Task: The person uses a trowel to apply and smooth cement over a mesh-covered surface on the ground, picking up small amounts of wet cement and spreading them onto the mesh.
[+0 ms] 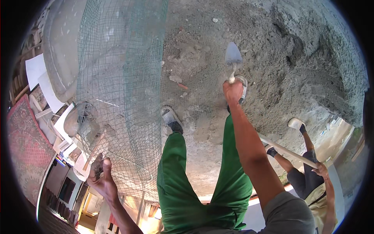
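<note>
My right hand [233, 92] is closed around the handle of a pointed trowel [233, 54], whose metal blade points away from me above the grey ground. The hand is over my right shoe [244, 84] and hides part of it. My left hand [103, 180] is at the lower left, its thumb apart from the dark, dirty-looking fingers. It is beside the near left part of a green wire mesh [144, 74], which stretches from far to near on my left. No held thing can be made out in the left hand.
A large heap of grey sand or mortar [300, 58] covers the right. At lower right another person's hand [321, 170] grips a long wooden handle [286, 151]. Broken pieces [175, 78] lie on the ground ahead. White boards [48, 91] and a red patterned rug [31, 136] are far left.
</note>
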`<move>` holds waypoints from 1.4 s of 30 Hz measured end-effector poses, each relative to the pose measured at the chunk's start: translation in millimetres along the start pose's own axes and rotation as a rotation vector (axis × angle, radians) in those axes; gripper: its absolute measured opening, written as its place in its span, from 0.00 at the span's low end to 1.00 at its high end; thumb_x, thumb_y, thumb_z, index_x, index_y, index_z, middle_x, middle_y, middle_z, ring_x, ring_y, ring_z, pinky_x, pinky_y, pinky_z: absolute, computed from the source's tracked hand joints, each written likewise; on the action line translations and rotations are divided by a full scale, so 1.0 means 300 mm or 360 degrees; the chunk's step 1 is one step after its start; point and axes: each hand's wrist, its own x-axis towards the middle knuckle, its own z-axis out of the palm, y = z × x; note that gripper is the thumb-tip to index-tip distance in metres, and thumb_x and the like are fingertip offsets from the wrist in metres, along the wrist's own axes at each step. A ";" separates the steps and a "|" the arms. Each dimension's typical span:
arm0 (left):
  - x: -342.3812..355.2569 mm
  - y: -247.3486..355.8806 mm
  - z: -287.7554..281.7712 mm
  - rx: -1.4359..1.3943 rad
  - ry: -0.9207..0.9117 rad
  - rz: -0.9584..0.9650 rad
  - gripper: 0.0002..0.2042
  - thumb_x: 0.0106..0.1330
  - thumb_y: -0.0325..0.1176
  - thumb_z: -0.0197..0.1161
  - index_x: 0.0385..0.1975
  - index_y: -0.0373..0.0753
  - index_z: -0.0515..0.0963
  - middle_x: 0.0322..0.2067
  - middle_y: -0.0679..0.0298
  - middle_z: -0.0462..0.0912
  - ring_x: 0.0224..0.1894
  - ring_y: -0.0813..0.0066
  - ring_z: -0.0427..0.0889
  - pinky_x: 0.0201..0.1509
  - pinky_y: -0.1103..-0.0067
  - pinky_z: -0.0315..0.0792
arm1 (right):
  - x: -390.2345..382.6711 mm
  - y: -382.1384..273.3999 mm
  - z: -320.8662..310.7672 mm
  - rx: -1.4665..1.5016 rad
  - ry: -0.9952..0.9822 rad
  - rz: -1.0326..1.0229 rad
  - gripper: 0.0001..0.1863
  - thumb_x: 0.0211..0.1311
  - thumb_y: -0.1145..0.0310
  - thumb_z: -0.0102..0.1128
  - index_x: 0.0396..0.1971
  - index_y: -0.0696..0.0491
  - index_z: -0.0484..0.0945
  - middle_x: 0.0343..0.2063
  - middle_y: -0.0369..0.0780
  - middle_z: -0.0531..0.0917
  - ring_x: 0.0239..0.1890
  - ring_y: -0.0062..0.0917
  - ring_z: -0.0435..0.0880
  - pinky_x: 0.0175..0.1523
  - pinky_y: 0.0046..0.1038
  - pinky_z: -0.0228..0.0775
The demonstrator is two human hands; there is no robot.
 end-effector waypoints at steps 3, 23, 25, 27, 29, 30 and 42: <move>0.006 -0.023 -0.046 -0.0043 -0.0043 -0.0034 0.17 0.70 0.36 0.76 0.49 0.28 0.87 0.42 0.57 0.91 0.45 0.71 0.86 0.56 0.73 0.81 | -0.090 0.177 0.167 0.0245 0.0004 0.0113 0.21 0.62 0.55 0.74 0.43 0.58 0.86 0.38 0.55 0.90 0.44 0.53 0.90 0.49 0.46 0.80; 0.154 -0.084 -0.152 -0.0058 0.0286 0.0249 0.13 0.74 0.36 0.73 0.49 0.32 0.88 0.35 0.64 0.88 0.33 0.76 0.84 0.40 0.78 0.82 | -0.124 -0.070 0.215 0.0767 0.0417 -0.0201 0.18 0.58 0.60 0.69 0.22 0.62 0.83 0.20 0.50 0.86 0.23 0.41 0.86 0.32 0.44 0.74; 0.143 -0.072 -0.222 -0.0070 0.0251 0.0292 0.12 0.74 0.36 0.73 0.48 0.32 0.88 0.36 0.64 0.88 0.33 0.77 0.84 0.40 0.79 0.83 | -0.148 -0.125 0.141 0.0634 0.0483 -0.0159 0.19 0.58 0.59 0.69 0.21 0.62 0.83 0.20 0.51 0.86 0.22 0.42 0.86 0.31 0.44 0.74; 0.116 -0.116 -0.380 -0.0107 0.0320 0.0087 0.12 0.74 0.35 0.73 0.49 0.32 0.88 0.37 0.64 0.88 0.33 0.77 0.83 0.41 0.79 0.84 | -0.200 -0.194 0.083 0.0570 0.0480 -0.0337 0.19 0.57 0.59 0.70 0.21 0.62 0.83 0.18 0.51 0.85 0.22 0.47 0.86 0.30 0.46 0.73; 0.114 -0.196 -0.504 -0.0060 0.0298 0.0200 0.13 0.75 0.35 0.72 0.50 0.32 0.88 0.38 0.63 0.89 0.34 0.78 0.83 0.41 0.79 0.84 | -0.183 -0.193 0.097 0.0562 0.0511 -0.0579 0.19 0.57 0.59 0.70 0.20 0.61 0.82 0.17 0.51 0.83 0.23 0.49 0.86 0.30 0.48 0.73; 0.108 -0.184 -0.493 -0.0085 0.0308 0.0200 0.13 0.75 0.35 0.72 0.50 0.32 0.88 0.38 0.63 0.89 0.35 0.78 0.84 0.41 0.79 0.84 | -0.182 -0.219 0.100 0.0463 0.0601 -0.0565 0.19 0.57 0.59 0.69 0.20 0.61 0.82 0.17 0.52 0.83 0.23 0.51 0.86 0.31 0.48 0.73; 0.136 -0.034 -0.400 -0.0277 0.0155 0.0038 0.13 0.72 0.32 0.75 0.49 0.31 0.88 0.36 0.63 0.90 0.37 0.77 0.86 0.46 0.78 0.83 | -0.244 -0.270 -0.125 0.0559 0.0438 -0.0476 0.16 0.57 0.61 0.68 0.22 0.61 0.82 0.18 0.49 0.83 0.23 0.43 0.85 0.34 0.46 0.74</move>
